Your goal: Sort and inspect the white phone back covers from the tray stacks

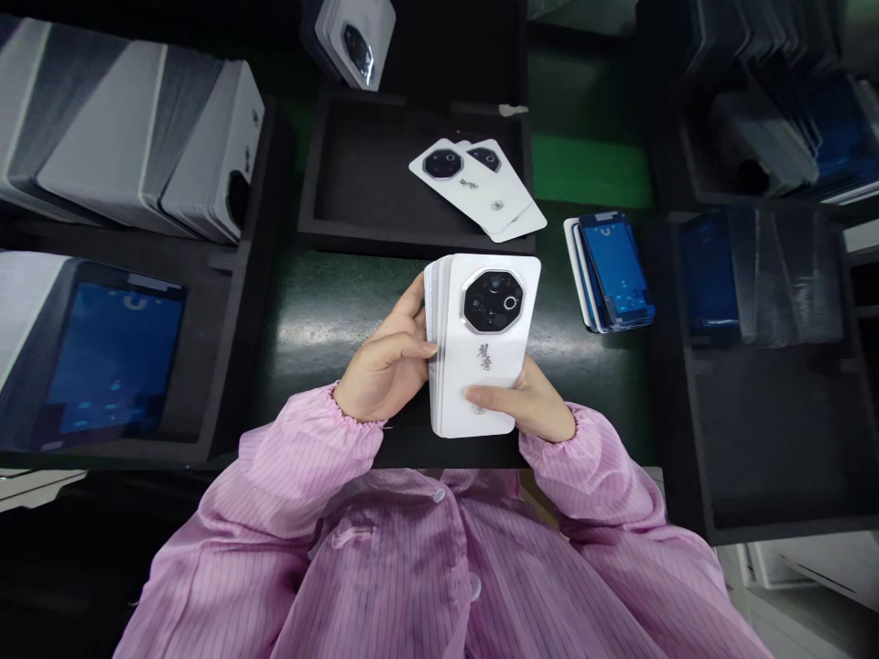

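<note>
A stack of white phone-shaped cards [489, 357], printed with a dark camera module, is held upright between both hands over the dark green table. My left hand [395, 352] wraps the stack's left edge, its thumb along the side and its fingers behind. From the lower right, my right hand [526, 403] grips the same stack with its thumb across the front face. Just beyond, two or more similar white cards [477, 188] lie fanned over the right rim of a shallow black tray. To the right sits a small pile of blue-screen phone cards [611, 272].
On the left, black foam trays [220, 366] hold rows of white cards [124, 128] and a blue-screen card stack [116, 352]. More black trays [775, 439] stand at the right with blue and clear-wrapped stacks [762, 275]. Another white stack [353, 41] rests at the back.
</note>
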`<state>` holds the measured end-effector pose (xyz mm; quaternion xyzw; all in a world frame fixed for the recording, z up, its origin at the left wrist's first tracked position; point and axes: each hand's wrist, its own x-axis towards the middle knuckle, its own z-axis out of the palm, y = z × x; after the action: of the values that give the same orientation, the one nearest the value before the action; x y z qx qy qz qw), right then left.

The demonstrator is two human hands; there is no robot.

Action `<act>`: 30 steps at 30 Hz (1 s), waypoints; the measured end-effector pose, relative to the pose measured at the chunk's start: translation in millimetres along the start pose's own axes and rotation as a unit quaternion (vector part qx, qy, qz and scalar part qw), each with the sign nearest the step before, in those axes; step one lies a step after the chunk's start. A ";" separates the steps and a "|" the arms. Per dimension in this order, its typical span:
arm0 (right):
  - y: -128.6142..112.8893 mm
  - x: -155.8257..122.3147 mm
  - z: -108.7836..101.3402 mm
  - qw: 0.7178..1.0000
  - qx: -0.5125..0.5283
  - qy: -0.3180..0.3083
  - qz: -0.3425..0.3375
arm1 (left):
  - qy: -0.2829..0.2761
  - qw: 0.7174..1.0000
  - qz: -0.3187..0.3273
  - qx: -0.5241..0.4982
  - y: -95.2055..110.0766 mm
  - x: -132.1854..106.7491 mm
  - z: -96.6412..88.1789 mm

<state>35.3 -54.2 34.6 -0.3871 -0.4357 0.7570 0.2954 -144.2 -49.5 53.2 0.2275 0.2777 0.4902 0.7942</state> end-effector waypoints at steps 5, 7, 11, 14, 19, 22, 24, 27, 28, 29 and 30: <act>0.5 4.8 -4.4 0.998 0.044 -0.029 0.022 | -0.003 1.000 0.002 0.006 2.5 -0.9 1.1; 2.2 6.1 -4.6 0.997 0.068 -0.029 0.021 | -0.003 1.000 0.006 0.009 2.7 -1.4 0.8; 5.0 6.5 -2.2 0.995 0.092 -0.020 0.018 | -0.008 1.000 0.014 0.016 1.2 -2.3 -0.4; 5.2 5.8 0.6 0.996 0.088 -0.008 0.010 | -0.013 1.000 0.019 0.015 -0.3 -2.0 -1.3; 5.9 5.5 3.6 0.998 0.057 0.017 -0.004 | -0.015 1.000 0.021 0.010 -3.4 0.6 -4.3; 7.2 5.8 4.4 0.999 0.039 0.023 -0.008 | -0.014 1.000 0.025 0.011 -4.4 1.2 -5.1; 6.8 5.8 5.0 0.999 0.034 0.025 -0.008 | -0.010 1.000 0.023 0.009 -4.0 1.3 -4.7; 4.8 5.2 5.4 0.998 0.051 0.025 -0.004 | 0.004 1.000 0.019 -0.005 -2.7 2.3 -4.1; 4.5 5.0 4.8 0.998 0.065 0.024 0.000 | 0.011 1.000 0.019 -0.012 -2.9 3.0 -4.2; 5.0 4.9 3.8 0.996 0.084 0.021 0.007 | 0.019 0.999 0.021 -0.018 -3.7 3.9 -4.4; 6.5 5.1 2.2 0.994 0.106 0.015 0.017 | 0.025 0.999 0.027 -0.021 -5.5 4.8 -4.7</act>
<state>30.1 -54.0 27.9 -0.3724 -0.3417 0.7980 0.3282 -142.0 -47.0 45.2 0.2058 0.2815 0.5225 0.7781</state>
